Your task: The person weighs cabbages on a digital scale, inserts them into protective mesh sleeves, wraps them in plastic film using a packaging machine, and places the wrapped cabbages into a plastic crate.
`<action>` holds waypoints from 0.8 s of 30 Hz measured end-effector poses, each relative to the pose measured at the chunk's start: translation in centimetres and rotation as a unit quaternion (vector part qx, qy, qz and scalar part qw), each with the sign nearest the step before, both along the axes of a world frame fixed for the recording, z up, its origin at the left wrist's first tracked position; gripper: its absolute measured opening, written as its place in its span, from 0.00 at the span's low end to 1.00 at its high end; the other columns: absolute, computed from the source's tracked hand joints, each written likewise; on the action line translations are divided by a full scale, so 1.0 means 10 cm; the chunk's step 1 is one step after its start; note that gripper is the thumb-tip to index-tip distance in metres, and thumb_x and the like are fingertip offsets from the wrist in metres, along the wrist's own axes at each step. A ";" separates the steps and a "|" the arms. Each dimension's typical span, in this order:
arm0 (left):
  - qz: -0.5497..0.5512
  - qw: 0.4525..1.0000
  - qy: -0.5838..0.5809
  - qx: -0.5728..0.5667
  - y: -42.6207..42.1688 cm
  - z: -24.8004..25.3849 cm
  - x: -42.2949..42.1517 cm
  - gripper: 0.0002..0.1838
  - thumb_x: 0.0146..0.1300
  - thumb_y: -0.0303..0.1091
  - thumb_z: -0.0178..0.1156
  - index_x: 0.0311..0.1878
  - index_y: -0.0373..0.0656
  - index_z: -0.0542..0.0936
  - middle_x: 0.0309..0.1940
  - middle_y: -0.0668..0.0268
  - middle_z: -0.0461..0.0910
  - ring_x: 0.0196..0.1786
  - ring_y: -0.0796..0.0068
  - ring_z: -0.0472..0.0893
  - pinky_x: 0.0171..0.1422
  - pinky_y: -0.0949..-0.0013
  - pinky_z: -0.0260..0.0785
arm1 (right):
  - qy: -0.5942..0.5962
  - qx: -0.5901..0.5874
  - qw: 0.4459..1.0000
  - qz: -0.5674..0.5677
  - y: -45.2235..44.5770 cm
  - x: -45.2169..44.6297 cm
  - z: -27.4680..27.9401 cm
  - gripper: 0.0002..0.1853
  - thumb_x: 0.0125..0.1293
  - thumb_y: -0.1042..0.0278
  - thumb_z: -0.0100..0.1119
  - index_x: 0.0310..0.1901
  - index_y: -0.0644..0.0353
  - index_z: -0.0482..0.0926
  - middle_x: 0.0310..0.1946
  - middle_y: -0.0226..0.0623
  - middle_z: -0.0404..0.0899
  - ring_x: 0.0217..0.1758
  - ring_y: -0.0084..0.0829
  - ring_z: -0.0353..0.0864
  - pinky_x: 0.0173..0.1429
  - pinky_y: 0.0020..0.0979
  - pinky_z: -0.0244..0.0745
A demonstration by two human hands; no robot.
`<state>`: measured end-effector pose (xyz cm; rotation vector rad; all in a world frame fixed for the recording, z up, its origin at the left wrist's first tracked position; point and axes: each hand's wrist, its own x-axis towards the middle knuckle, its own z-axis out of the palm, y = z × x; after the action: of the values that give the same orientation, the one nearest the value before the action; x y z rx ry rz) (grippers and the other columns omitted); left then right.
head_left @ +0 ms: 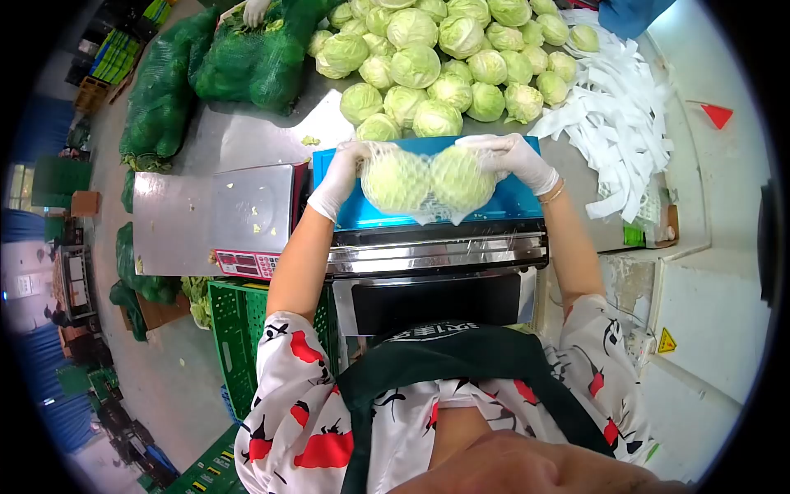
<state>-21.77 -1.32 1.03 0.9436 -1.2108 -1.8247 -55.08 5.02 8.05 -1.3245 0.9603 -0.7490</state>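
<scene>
Grip state: left grip [337, 177] closed on the left end of a white netted wrap [425, 217]; right grip [524, 161] closed on its far right end. Fingertips partly hidden in the netting, so I cannot tell how much they press on the wrap and how much on what lies inside.

Position: the wrap lies directly between my two grips and holds two cabbages, the left cabbage [394, 183] and the right cabbage [463, 181], side by side. Long axis runs left to right, in line with my grips. The left cabbage is nearer my left grip, the right cabbage nearer my right. Both show over a blue panel [352, 212]; contact with it uncertain.

Surroundings: metal bar [436, 257] just on the near side of the panel, between it and my body. Scale [247, 262] to the left on the table [164, 210]. Cabbage pile [415, 67] just beyond the panel, close on the far side. White strips [613, 123] heaped far right; green net sacks [164, 95] far left, with another person's gloved hand [256, 11] at one. Nothing visible stands between my grips and the wrap.
</scene>
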 end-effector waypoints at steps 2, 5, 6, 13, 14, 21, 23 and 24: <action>-0.048 0.993 -0.076 -0.073 0.06 0.17 -0.17 0.14 0.51 0.25 0.50 0.27 0.30 0.86 0.30 0.58 0.87 0.41 0.70 0.84 0.57 0.70 0.74 | 0.032 -0.046 0.994 0.098 -0.07 -0.06 -0.17 0.11 0.57 0.72 0.72 0.43 0.63 0.89 0.52 0.37 0.86 0.54 0.22 0.80 0.59 0.26 0.75; -0.087 0.981 -0.137 -0.105 0.16 0.26 -0.29 0.11 0.49 0.23 0.53 0.24 0.34 0.87 0.30 0.56 0.86 0.44 0.68 0.84 0.59 0.69 0.74 | 0.100 -0.067 0.982 0.147 -0.03 -0.11 0.06 0.07 0.55 0.75 0.73 0.36 0.63 0.89 0.48 0.39 0.87 0.56 0.29 0.80 0.61 0.30 0.74; -0.120 0.940 -0.224 -0.230 0.14 0.18 -0.25 0.15 0.49 0.23 0.57 0.40 0.35 0.87 0.43 0.50 0.84 0.57 0.60 0.80 0.66 0.66 0.70 | 0.030 -0.057 0.995 0.080 0.00 -0.12 0.03 0.10 0.58 0.73 0.70 0.42 0.63 0.86 0.51 0.39 0.85 0.59 0.29 0.78 0.63 0.30 0.72; 0.207 0.937 -0.252 -0.122 0.81 -0.01 -0.25 0.34 0.64 0.38 0.66 0.70 0.36 0.67 0.59 0.50 0.77 0.63 0.57 0.76 0.67 0.59 0.68 | 0.042 -0.058 0.971 -0.227 0.54 0.23 -0.61 0.25 0.73 0.62 0.57 0.67 0.67 0.71 0.66 0.43 0.73 0.71 0.32 0.69 0.75 0.32 0.60; 0.204 0.948 -0.219 -0.110 0.85 -0.07 -0.30 0.28 0.67 0.36 0.63 0.66 0.35 0.71 0.57 0.51 0.79 0.61 0.61 0.77 0.64 0.62 0.70 | 0.044 -0.028 0.972 -0.229 0.65 0.44 -0.63 0.26 0.72 0.62 0.59 0.67 0.65 0.71 0.65 0.42 0.74 0.70 0.32 0.70 0.74 0.31 0.59; 0.125 0.973 -0.148 -0.128 0.69 -0.21 -0.38 0.20 0.74 0.42 0.53 0.58 0.35 0.79 0.56 0.52 0.81 0.63 0.59 0.77 0.70 0.65 0.64 | 0.069 -0.146 0.935 -0.315 0.59 0.50 -0.81 0.21 0.71 0.65 0.60 0.62 0.64 0.76 0.56 0.45 0.81 0.59 0.32 0.79 0.65 0.31 0.71; 0.085 0.963 -0.211 -0.147 0.69 0.00 -0.32 0.25 0.75 0.47 0.52 0.62 0.35 0.76 0.60 0.50 0.78 0.66 0.56 0.75 0.72 0.63 0.62 | 0.088 -0.141 0.937 -0.309 0.55 0.44 -0.81 0.23 0.72 0.62 0.60 0.64 0.65 0.74 0.59 0.47 0.79 0.62 0.33 0.78 0.68 0.32 0.69; 0.084 0.949 -0.243 -0.182 0.72 -0.01 -0.26 0.30 0.75 0.51 0.51 0.68 0.36 0.71 0.65 0.48 0.75 0.68 0.54 0.73 0.73 0.62 0.61 | 0.099 -0.129 0.932 -0.324 0.55 0.45 -0.77 0.27 0.73 0.58 0.59 0.67 0.66 0.70 0.62 0.49 0.76 0.66 0.38 0.74 0.72 0.35 0.63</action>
<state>-24.38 5.84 0.90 1.2713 -1.6377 -1.2069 -50.59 10.54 0.31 -1.3279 1.5362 -1.2953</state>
